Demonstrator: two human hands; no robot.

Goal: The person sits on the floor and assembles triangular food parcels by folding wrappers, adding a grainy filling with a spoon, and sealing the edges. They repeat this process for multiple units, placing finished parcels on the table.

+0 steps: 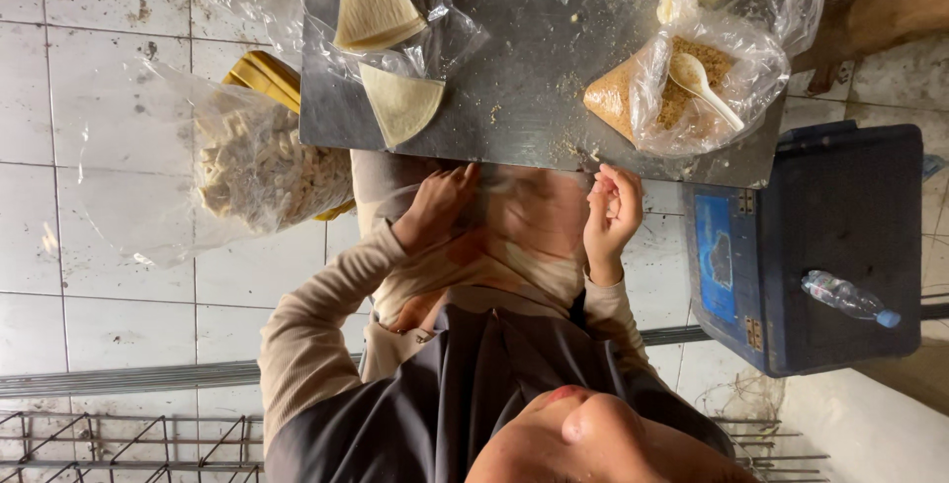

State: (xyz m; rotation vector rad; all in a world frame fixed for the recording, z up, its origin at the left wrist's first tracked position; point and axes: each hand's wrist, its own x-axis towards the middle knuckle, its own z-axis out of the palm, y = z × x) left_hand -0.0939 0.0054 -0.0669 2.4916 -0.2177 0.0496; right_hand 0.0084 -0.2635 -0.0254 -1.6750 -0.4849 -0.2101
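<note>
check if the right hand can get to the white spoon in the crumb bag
Probably yes: the right hand is at the table edge, short of the white spoon, which lies uncovered in the open bag.

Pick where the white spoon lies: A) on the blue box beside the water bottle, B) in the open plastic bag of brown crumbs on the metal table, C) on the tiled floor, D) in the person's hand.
B: the white spoon rests on the brown crumbs inside the open plastic bag at the edge of the metal table, away from both hands.
</note>
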